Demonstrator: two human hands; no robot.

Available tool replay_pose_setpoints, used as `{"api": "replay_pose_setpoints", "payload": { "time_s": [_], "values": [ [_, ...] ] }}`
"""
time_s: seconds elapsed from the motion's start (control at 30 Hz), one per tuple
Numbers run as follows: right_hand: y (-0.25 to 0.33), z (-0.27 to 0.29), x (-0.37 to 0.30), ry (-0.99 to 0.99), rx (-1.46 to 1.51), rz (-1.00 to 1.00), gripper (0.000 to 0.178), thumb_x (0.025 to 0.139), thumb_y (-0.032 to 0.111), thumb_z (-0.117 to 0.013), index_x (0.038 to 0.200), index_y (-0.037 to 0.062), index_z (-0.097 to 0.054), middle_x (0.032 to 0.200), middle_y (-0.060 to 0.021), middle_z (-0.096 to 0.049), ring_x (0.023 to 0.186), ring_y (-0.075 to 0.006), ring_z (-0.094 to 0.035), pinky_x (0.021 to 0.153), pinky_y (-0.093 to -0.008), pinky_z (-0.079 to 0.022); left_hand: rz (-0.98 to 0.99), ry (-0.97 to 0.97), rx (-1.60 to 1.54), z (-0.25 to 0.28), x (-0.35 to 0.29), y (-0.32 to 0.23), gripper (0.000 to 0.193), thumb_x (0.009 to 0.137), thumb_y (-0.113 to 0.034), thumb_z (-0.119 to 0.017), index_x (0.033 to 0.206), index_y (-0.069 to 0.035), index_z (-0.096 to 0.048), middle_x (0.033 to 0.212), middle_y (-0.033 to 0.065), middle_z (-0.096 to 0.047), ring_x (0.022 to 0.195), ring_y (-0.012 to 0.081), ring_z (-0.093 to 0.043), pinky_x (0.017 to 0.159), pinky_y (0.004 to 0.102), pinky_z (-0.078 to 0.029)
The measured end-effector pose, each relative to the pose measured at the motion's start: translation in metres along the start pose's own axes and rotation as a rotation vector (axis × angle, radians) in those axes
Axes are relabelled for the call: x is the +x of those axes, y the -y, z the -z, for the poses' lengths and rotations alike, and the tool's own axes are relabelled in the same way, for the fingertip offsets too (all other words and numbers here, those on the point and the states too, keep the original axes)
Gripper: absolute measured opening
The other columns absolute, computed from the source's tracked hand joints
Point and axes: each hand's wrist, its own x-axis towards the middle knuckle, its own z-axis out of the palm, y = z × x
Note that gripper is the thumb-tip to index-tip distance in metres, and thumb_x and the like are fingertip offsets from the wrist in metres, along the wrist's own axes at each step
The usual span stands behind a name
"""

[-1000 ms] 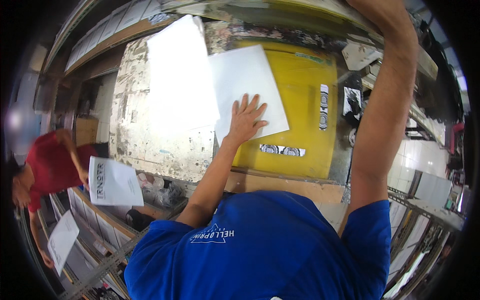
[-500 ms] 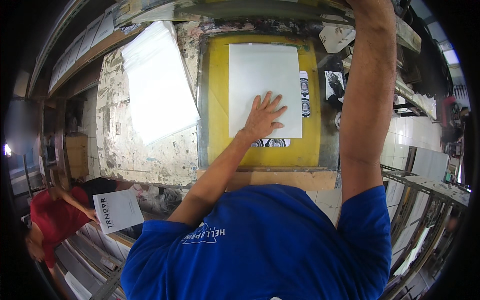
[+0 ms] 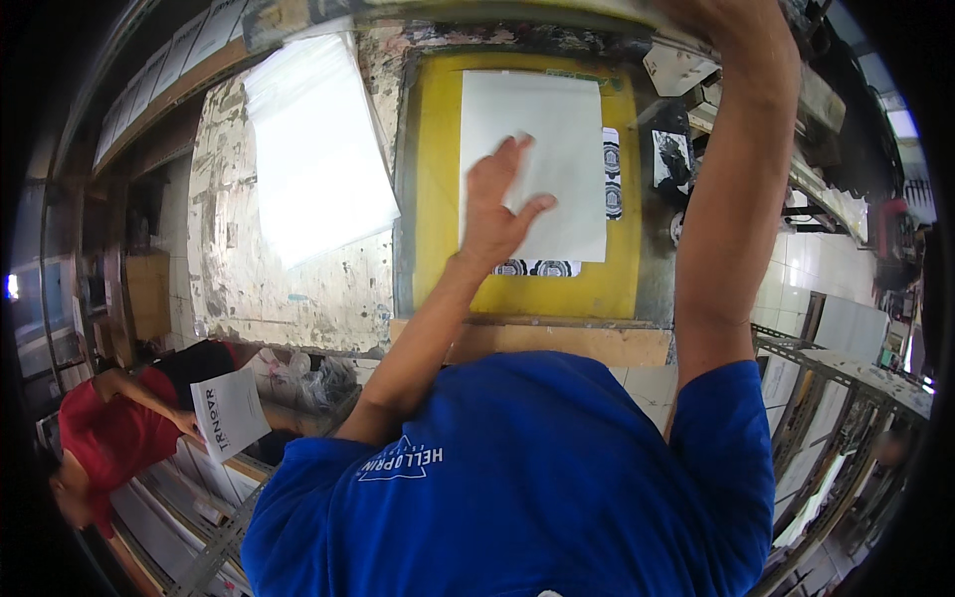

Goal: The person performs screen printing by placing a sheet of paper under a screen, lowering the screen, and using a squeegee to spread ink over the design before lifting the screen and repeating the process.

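A: What stands around the work?
B: A whitish, paint-spattered bench [image 3: 224, 254] fills the left of centre, with a slanted stack of plain white paper sheets [image 3: 323, 149] on it, toward the upper left of the frame. Below, at lower left, sits a heap of crumpled clear plastic [image 3: 330, 383].
A: Anyone near?
B: A co-worker in a red shirt [image 3: 104, 418], lower left, holding a white sheet with black print [image 3: 239, 418], well apart from the work.
A: And what gets in the way?
B: A long pale bar [image 3: 448, 14] crosses the top edge of the frame. The bare right forearm [image 3: 736, 209] runs up the right side, hiding part of what lies behind it. The right grip [image 3: 741, 18] is up at the top edge, blurred and partly cut off, so I can't tell whether it is closed on anything.
A: Where is the single plain white rectangular sheet [image 3: 567, 119]?
B: Upper centre, flat on a yellow rectangular panel [image 3: 435, 199], with black-and-white patterned strips [image 3: 612, 164] along its right and lower edges.
A: And the left grip [image 3: 492, 204]?
B: Over the sheet's left half, thumb spread from the fingers, fingertips blurred; I can't tell whether it touches the paper.
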Motion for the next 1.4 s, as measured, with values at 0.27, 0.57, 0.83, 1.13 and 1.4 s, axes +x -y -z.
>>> {"api": "replay_pose_setpoints", "payload": {
  "time_s": [0.27, 0.57, 0.83, 1.13, 1.4],
  "values": [
    [0.037, -0.054, -0.144, -0.120, -0.121, 0.107, 0.054, 0.068, 0.023, -0.083, 0.122, 0.0262, -0.076, 0.076, -0.0066, -0.058, 0.067, -0.0282, -0.058, 0.061, -0.0416, -0.046, 0.277, -0.579, -0.593, 0.116, -0.012, -0.065, 0.118, 0.066, -0.014, -0.096, 0.160, 0.004, -0.026, 0.133, 0.0138, -0.061, 0.114, 0.0229, -0.064, 0.098, 0.0365, -0.054],
    [0.010, -0.165, -0.267, 0.221, 0.175, -0.219, 0.064, 0.071, 0.016, -0.083, 0.133, 0.0227, -0.071, 0.083, -0.0148, -0.063, 0.075, -0.0349, -0.060, 0.076, -0.0428, -0.049, 0.462, -0.246, -0.081, 0.097, -0.163, 0.030, 0.094, 0.062, -0.007, -0.094, 0.147, -0.001, -0.054, 0.141, 0.0134, -0.059, 0.126, 0.0262, -0.056, 0.109, 0.0394, -0.046],
    [0.008, -0.208, -0.288, 0.493, -0.071, -0.299, 0.082, 0.064, 0.011, -0.083, 0.141, 0.0237, -0.060, 0.109, -0.0093, -0.054, 0.111, -0.0278, -0.052, 0.099, -0.0504, -0.033, 0.397, -0.133, 0.470, 0.094, -0.176, 0.042, 0.084, 0.060, -0.032, -0.093, 0.135, -0.005, -0.066, 0.150, 0.0192, -0.048, 0.137, 0.0396, -0.039, 0.115, 0.0504, -0.032],
    [-0.086, -0.255, -0.208, 0.286, -0.142, -0.226, 0.080, 0.061, 0.012, -0.081, 0.137, 0.0231, -0.063, 0.110, -0.0079, -0.056, 0.115, -0.0280, -0.052, 0.101, -0.0509, -0.032, 0.402, -0.135, 0.456, 0.096, -0.176, 0.039, 0.082, 0.063, -0.036, -0.091, 0.135, -0.005, -0.066, 0.155, 0.0237, -0.040, 0.139, 0.0428, -0.037, 0.114, 0.0524, -0.031],
    [-0.173, -0.300, -0.130, 0.090, -0.211, -0.093, 0.076, 0.060, 0.014, -0.068, 0.135, 0.0256, -0.064, 0.105, -0.0053, -0.058, 0.109, -0.0269, -0.054, 0.096, -0.0505, -0.033, 0.399, -0.140, 0.438, 0.096, -0.174, 0.037, 0.081, 0.064, -0.034, -0.091, 0.134, -0.003, -0.065, 0.153, 0.0256, -0.042, 0.136, 0.0439, -0.039, 0.112, 0.0539, -0.032]
  ]
}}
